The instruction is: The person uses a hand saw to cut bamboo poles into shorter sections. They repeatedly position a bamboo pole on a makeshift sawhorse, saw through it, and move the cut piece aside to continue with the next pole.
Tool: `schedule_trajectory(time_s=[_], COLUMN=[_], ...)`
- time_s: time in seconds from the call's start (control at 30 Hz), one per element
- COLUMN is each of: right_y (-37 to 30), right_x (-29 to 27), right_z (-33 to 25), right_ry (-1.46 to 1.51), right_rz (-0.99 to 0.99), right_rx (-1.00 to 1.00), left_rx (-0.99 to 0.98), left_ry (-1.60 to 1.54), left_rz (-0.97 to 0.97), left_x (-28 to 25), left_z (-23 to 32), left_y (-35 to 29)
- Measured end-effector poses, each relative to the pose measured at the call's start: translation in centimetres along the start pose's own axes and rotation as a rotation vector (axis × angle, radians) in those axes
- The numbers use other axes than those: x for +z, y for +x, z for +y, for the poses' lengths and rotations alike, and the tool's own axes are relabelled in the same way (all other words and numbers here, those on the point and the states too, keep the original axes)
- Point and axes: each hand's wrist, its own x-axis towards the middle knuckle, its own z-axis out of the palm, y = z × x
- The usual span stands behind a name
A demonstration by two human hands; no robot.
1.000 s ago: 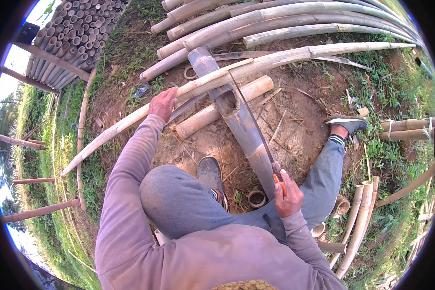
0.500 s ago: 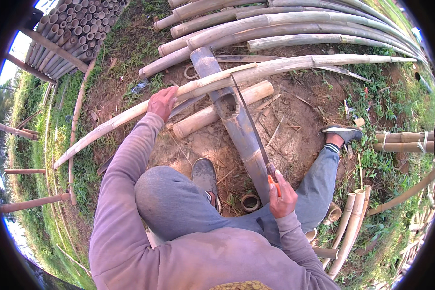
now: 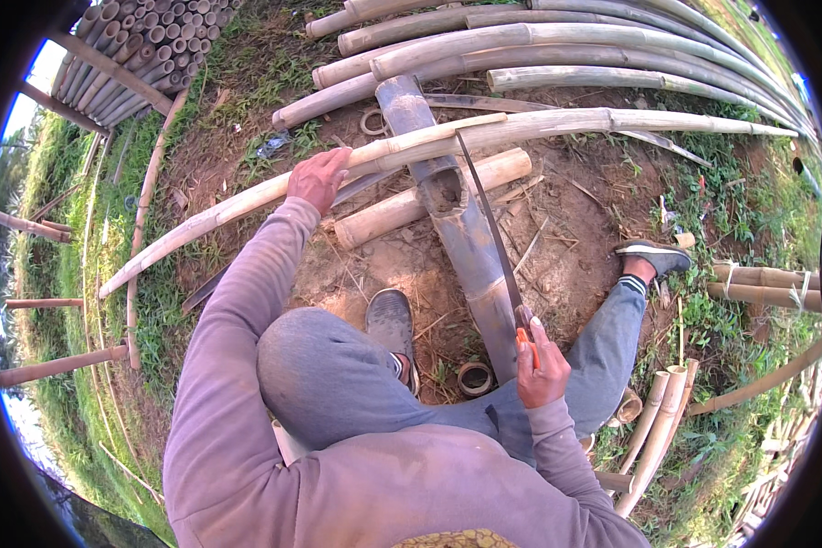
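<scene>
My left hand (image 3: 318,178) is closed over a long, pale bamboo pole (image 3: 580,121) that crosses in front of me. The pole rests over a thick grey bamboo log (image 3: 477,265), which has a squarish notch and slants away from me. In my right hand (image 3: 542,363) is the orange-marked handle of a handsaw (image 3: 493,226). Its long, narrow dark blade points away from me, the tip against the pole just right of the log. Beneath the log lies a shorter, thick, pale bamboo piece (image 3: 374,225), crossing it on the ground.
Several long bamboo poles (image 3: 603,59) lie at the far side. Stacked cut bamboo (image 3: 151,46) fills the far left. A bamboo ring (image 3: 475,378) sits by the log's near end. My shoes (image 3: 389,324) rest on bare soil, and short bamboo pieces (image 3: 659,429) stand at right.
The whole view has shifted slightly, moving the pole and log a little rightward in the picture. Both hands and the saw keep nearly the same places relative to the pole.
</scene>
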Motion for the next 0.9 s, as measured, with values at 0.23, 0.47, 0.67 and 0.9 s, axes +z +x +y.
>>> schedule_trajectory(time_s=[0.23, 0.47, 0.67, 0.9], right_y=[0.5, -2.6, -3.4, -0.1], right_x=[-0.1, -2.3, -4.5, -5.8], right_z=[-0.1, -0.1, -0.3, -0.2], right_ry=[-0.031, -0.008, 0.109, 0.372], right_rz=[0.028, -0.061, 0.282, 0.283], right_rx=[-0.049, 0.067, 0.181, 0.268], left_rx=[-0.036, -0.066, 0.07, 0.223], left_ry=[0.015, 0.016, 0.105, -0.066], left_rz=[0.001, -0.053, 0.192, -0.108], left_x=[0.6, 0.1, -0.9, -1.1], left_z=[0.4, -0.2, 3.0, 7.2], left_y=[-0.3, -0.1, -5.0, -13.3])
